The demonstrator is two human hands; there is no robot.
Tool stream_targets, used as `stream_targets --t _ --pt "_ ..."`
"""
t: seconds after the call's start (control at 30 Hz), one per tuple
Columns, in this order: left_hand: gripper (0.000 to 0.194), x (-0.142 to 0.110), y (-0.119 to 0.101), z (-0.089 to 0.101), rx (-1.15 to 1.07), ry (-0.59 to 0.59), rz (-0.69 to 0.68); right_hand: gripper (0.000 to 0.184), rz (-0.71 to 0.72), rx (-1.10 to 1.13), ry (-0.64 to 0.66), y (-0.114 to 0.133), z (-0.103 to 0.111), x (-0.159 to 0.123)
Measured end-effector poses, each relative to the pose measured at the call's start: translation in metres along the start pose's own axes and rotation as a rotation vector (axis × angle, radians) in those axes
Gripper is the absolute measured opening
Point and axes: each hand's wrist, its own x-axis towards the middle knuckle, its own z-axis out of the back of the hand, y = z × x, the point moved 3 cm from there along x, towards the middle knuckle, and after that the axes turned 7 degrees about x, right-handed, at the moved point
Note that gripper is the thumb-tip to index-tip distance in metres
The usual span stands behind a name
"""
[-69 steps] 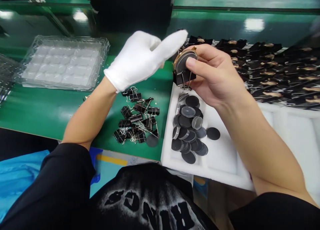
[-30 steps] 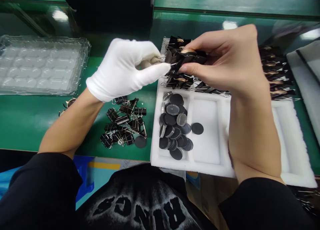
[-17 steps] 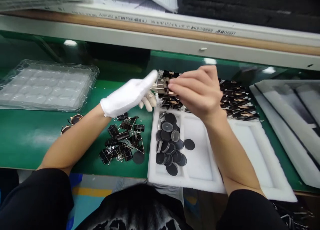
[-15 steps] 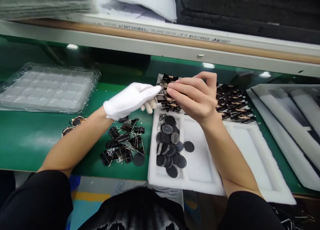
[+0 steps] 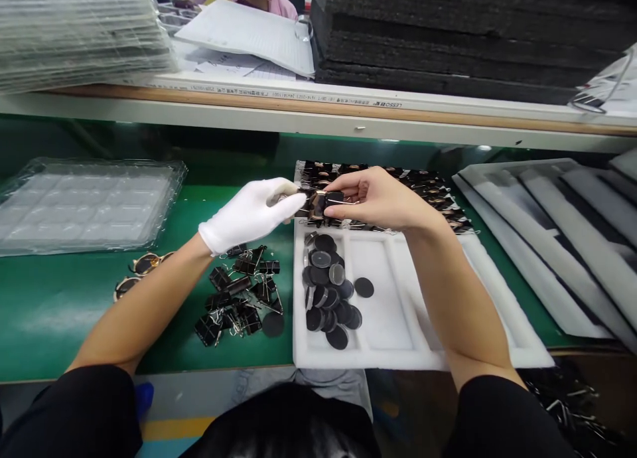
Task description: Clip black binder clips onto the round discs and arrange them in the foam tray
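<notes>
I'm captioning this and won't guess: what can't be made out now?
Head view:
Held gold-rimmed round piece: partly hidden by the bare right hand and black metal binder clips.
Gold-rimmed round pieces on the green bench: partly behind the left forearm.
Writing on white paper sheets: too small.
Black-and-silver heap, lower right: dark, blurred.

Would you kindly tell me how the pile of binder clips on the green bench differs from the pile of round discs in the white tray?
The binder clips are angular with silvery wire handles, while the round discs are flat, without handles. The binder clips lie directly on the green bench; the round discs lie inside the white tray. Both piles are mostly dark, jumbled and overlapping.
</notes>
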Motion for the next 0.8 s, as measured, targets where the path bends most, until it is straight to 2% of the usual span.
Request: stream_targets --t 0.13,0.23,0.3,0.37,0.47,0.57,0.8 --pt "0.052 -0.003 -0.004 -0.010 -0.054 -0.004 -0.050 0.041 0.013 0.053 -0.014 -0.001 -0.012 -0.007" --pt "0.040 -0.005 -0.006 -0.016 -0.061 0.021 -0.073 0.039 -0.022 0.093 -0.088 -0.007 -0.024 -0.012" --pt "0.035 -0.006 -0.006 -0.019 -0.064 -0.003 -0.063 0.047 -0.072 0.118 -0.184 -0.011 -0.031 -0.014" --pt "0.035 -0.006 -0.005 -0.022 -0.054 -0.025 -0.059 0.061 -0.114 0.026 -0.292 -0.013 -0.036 -0.013" --pt "0.034 -0.006 -0.004 -0.028 -0.045 -0.019 -0.077 0.072 -0.140 -0.233 -0.414 -0.014 -0.044 -0.009" --pt "0.033 -0.005 -0.006 -0.030 -0.055 0.022 -0.100 0.072 -0.143 -0.360 -0.462 -0.018 -0.050 -0.003" --pt "0.037 -0.010 -0.011 -0.031 0.016 0.099 -0.152 0.068 -0.150 -0.427 -0.554 -0.030 -0.054 0.001"
